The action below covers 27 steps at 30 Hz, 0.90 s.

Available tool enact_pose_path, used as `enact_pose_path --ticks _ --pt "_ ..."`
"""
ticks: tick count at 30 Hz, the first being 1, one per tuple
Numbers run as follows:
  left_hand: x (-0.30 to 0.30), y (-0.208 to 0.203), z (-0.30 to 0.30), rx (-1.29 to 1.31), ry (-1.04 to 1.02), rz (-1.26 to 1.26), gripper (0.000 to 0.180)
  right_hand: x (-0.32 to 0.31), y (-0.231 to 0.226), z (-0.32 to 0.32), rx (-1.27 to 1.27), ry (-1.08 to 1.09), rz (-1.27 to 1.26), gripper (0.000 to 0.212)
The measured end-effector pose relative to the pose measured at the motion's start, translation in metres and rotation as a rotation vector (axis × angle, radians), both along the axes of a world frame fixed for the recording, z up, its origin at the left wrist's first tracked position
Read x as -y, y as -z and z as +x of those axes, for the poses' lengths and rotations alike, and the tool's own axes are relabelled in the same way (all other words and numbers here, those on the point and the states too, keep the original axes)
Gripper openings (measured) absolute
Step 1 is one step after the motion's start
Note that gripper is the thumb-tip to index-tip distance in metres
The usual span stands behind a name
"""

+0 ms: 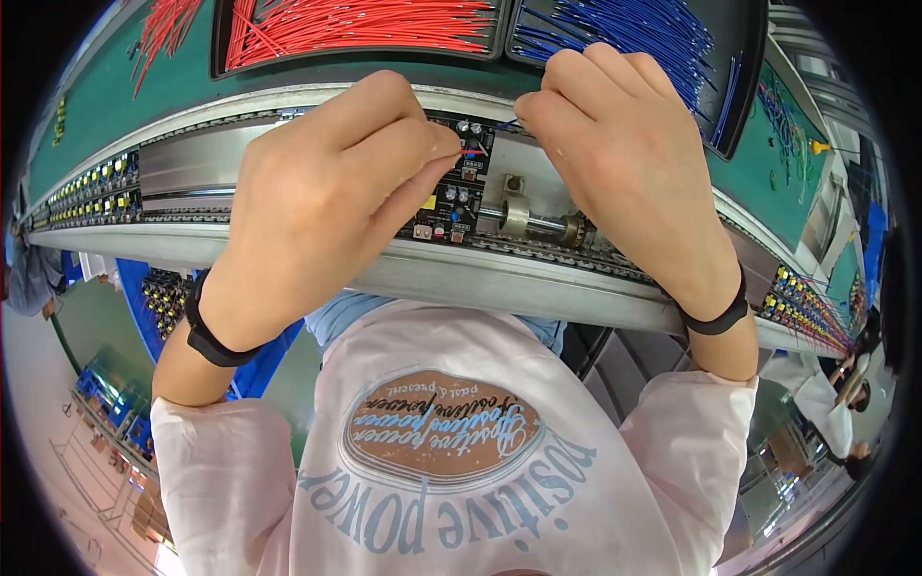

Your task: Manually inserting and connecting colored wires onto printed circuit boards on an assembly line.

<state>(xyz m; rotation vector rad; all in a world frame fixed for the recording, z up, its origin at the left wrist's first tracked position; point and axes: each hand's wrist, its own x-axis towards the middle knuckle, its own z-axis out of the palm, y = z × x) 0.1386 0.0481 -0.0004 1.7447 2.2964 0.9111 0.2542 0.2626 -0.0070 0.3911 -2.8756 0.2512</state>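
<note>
Two occupied hands, yours, at one metal conveyor [538, 288]: item, left hand [331, 168], thumb and forefinger pinched with no visible gap on one red wire [472, 152]; its free end juts to your right, long axis roughly left to right, over the black circuit board [453, 213]; contact with the board, cannot tell. Item, right hand [629, 163], thumb and forefinger drawn together on one blue wire [505, 124]; its short visible end points left, just beside the board's far right corner. Relation: blue end farther from you and right of the red; your left hand nearer the board. Stock: red-wire tray [222, 50], blue-wire tray [743, 106], side by side beyond your hands on the green worktop [187, 72]
</note>
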Motion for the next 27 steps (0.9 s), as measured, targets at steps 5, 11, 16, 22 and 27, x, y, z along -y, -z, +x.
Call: enact_pose_path --ticks 5,11,16,22,27 --pt "-0.002 0.004 0.002 -0.003 0.007 -0.035 0.017 0.001 0.001 0.000 -0.008 -0.010 0.005 0.016" --pt "-0.004 0.006 0.004 -0.013 0.010 -0.057 0.017 0.004 -0.006 0.003 -0.003 -0.029 0.084 0.019" --pt "-0.007 0.007 0.006 -0.042 0.021 -0.063 0.016 0.010 -0.005 0.003 -0.040 -0.033 0.135 0.021" --pt "-0.010 0.009 0.004 -0.082 0.049 -0.082 0.014 0.013 -0.004 0.003 -0.037 -0.041 0.161 0.022" --pt "-0.014 0.012 0.004 -0.133 0.066 -0.103 0.013 0.011 -0.012 0.000 0.103 -0.051 0.162 0.021"
